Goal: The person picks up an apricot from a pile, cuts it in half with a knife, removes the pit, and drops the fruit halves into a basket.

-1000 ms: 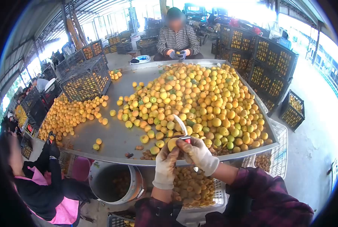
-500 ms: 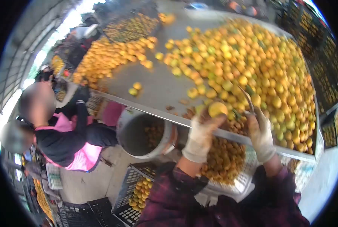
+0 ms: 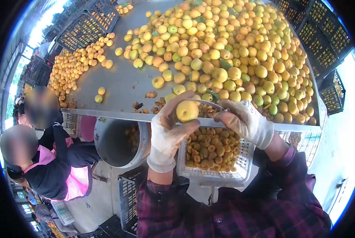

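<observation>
Wearing a pale glove, my left hand grips a yellow apricot between thumb and fingers, just over the table's front edge. My gloved right hand is closed around the handle of a small knife with a thin curved blade. The blade reaches left, to the top of the apricot; most of the handle is hidden in the fingers. Directly below both hands stands a white plastic basket of cut apricot pieces. Behind the hands, a big heap of whole apricots covers the right of the metal table.
Left of the basket is a large white bucket with scraps inside. A black crate stands on the table at the far left, near more apricots. Two people sit at left. Stacked crates rise at right.
The view has shifted, so the table and hands appear further left. My right hand has brought the knife blade from upright, away from the apricot, down across to its top.
</observation>
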### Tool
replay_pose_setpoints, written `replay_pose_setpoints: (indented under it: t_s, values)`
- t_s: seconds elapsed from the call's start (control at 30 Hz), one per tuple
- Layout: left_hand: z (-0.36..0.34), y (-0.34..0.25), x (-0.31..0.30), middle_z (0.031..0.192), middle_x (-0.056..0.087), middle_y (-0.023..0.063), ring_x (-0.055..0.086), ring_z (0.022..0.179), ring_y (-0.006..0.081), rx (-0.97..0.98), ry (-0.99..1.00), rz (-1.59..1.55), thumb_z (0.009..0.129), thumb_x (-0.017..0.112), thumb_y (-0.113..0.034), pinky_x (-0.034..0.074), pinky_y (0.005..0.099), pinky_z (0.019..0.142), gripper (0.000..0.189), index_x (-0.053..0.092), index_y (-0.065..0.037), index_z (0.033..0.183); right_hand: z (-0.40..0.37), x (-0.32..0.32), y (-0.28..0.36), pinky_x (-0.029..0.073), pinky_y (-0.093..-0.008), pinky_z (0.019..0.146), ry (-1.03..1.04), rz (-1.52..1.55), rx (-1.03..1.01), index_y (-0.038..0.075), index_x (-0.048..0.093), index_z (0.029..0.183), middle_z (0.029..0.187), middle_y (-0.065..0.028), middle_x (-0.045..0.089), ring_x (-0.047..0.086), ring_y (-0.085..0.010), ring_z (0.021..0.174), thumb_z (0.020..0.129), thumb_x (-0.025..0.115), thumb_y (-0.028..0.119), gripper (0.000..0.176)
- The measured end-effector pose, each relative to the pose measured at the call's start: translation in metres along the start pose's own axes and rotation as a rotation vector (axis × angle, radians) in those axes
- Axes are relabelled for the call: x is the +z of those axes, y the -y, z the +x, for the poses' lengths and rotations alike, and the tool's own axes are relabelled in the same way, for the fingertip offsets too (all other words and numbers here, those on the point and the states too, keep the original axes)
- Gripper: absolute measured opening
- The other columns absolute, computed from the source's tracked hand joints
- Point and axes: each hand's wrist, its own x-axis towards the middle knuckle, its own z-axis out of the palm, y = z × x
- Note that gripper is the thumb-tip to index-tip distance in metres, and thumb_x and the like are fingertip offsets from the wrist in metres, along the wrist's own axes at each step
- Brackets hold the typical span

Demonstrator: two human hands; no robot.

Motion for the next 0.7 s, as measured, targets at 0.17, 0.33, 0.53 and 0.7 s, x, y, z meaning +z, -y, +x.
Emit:
replay_pose_setpoints:
  t_s: [0.17,0.33,0.53,0.7]
  values:
    - [-0.003,-0.001,-0.004,0.102,0.062,0.0019,0.057,0.089,0.0083,0.022,0.092,0.033,0.073,0.07,0.007,0.047,0.0226,0.08,0.064,0.056,0.002,0.135,-0.004,0.002,-0.004,0.049,-0.0405,0.069,0.067,0.008,-0.007,0.002,0.066,0.104,0.083,-0.0193,0.065,0.065,-0.0361,0.078,0.101,0.054,0.042,0.042]
    - [-0.009,-0.007,-0.003,0.093,0.06,-0.0008,0.056,0.082,0.0068,-0.046,0.143,-0.035,0.075,0.07,0.005,0.045,0.0197,0.074,0.063,0.054,0.002,0.136,-0.006,0.004,-0.01,0.05,-0.0414,0.069,0.117,-0.028,-0.013,0.001,0.066,0.108,0.085,-0.0202,0.066,0.067,-0.0357,0.08,0.101,0.056,0.038,0.039]
    - [-0.009,-0.008,0.001,0.089,0.061,-0.0017,0.057,0.079,0.0066,-0.121,0.118,0.004,0.076,0.074,0.003,0.046,0.0197,0.072,0.057,0.059,0.002,0.131,-0.007,0.014,-0.001,0.05,-0.0422,0.066,0.128,0.012,-0.099,0.0,0.066,0.109,0.082,-0.0209,0.066,0.067,-0.0375,0.08,0.101,0.056,0.04,0.041]
    - [-0.01,-0.012,-0.002,0.092,0.067,0.0011,0.06,0.083,0.0069,-0.18,0.132,0.153,0.069,0.083,-0.002,0.049,0.0219,0.074,0.051,0.068,0.001,0.117,-0.013,0.006,0.001,0.052,-0.0387,0.073,0.202,-0.122,0.008,-0.004,0.063,0.116,0.091,-0.0194,0.069,0.068,-0.0344,0.083,0.098,0.06,0.039,0.047]
